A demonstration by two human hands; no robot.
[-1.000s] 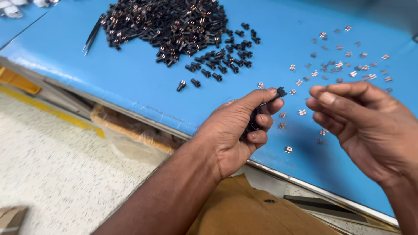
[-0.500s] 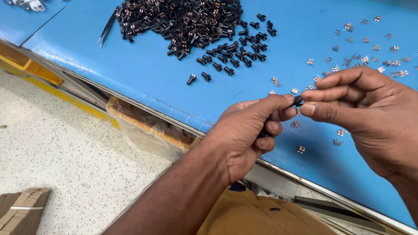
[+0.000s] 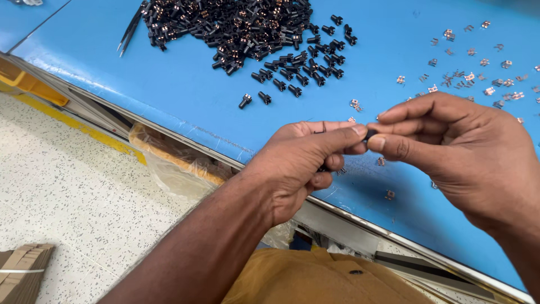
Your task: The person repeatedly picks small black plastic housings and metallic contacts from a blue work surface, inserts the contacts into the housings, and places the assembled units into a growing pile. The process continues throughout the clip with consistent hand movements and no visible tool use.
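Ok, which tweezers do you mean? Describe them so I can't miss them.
Start at the blue table and find the big heap of small black parts near its far edge. The tweezers lie at the heap's left edge: long, thin and pointed, unlike the stubby pieces.

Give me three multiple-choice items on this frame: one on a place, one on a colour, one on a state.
1. Where does the heap of small black parts lie?
A. upper left of the table
B. on the floor
C. in a bag
2. What colour is the table top?
A. green
B. blue
C. white
3. How do the left hand and right hand stand?
A. flat on the table
B. far apart
C. fingertips meeting on a small black part

A, heap sits there; B, surface is blue; C, both pinch it.
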